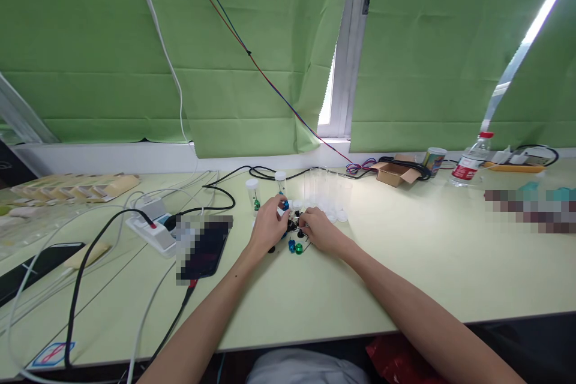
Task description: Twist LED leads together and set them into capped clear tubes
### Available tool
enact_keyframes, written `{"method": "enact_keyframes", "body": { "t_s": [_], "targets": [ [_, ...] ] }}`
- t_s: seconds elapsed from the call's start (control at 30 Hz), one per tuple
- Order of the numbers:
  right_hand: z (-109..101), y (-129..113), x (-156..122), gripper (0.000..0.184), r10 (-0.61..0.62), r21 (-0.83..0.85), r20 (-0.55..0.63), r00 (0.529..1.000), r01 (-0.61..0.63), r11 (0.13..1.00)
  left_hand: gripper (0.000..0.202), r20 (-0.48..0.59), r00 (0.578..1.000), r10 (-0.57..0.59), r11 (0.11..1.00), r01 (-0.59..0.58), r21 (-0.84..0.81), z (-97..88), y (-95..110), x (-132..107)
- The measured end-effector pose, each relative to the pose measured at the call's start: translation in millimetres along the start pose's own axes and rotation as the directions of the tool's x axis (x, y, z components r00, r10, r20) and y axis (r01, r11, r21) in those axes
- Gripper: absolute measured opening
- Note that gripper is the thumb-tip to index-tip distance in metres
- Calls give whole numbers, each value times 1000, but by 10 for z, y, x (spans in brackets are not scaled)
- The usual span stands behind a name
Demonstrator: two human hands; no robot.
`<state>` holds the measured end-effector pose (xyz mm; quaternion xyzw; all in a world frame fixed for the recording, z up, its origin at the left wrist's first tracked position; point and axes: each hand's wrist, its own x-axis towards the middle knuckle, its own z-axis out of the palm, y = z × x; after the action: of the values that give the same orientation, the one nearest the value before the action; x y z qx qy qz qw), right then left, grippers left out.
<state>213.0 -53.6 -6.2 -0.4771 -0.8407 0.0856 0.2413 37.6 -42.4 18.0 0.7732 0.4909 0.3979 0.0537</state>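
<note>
My left hand is curled over the middle of the table, with a small shiny blue piece between its fingertips. Close beside it, my right hand has its fingers bent down and pressed together among small black pieces; what they grip is hidden. Just in front of the hands lie a blue piece and a green piece. Behind my left hand stand two clear vials with white caps, one vial with a green piece inside, the other vial partly covered by my fingers.
Clear empty tubes stand behind my right hand. To the left are a dark phone, a white power strip and tangled cables. Farther right sit a small cardboard box, a can and a water bottle.
</note>
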Motion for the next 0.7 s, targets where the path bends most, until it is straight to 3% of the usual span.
{"method": "enact_keyframes", "body": {
  "t_s": [0.13,0.7],
  "targets": [
    [8,5,6,12,-7,19,-7,1000,7,1000,21,1,1000,-2,1000,2,-7,-14,14,0],
    [-15,-2,37,16,-3,146,-246,969,41,988,20,-11,1000,0,1000,0,-12,-16,6,2]
  ]
}}
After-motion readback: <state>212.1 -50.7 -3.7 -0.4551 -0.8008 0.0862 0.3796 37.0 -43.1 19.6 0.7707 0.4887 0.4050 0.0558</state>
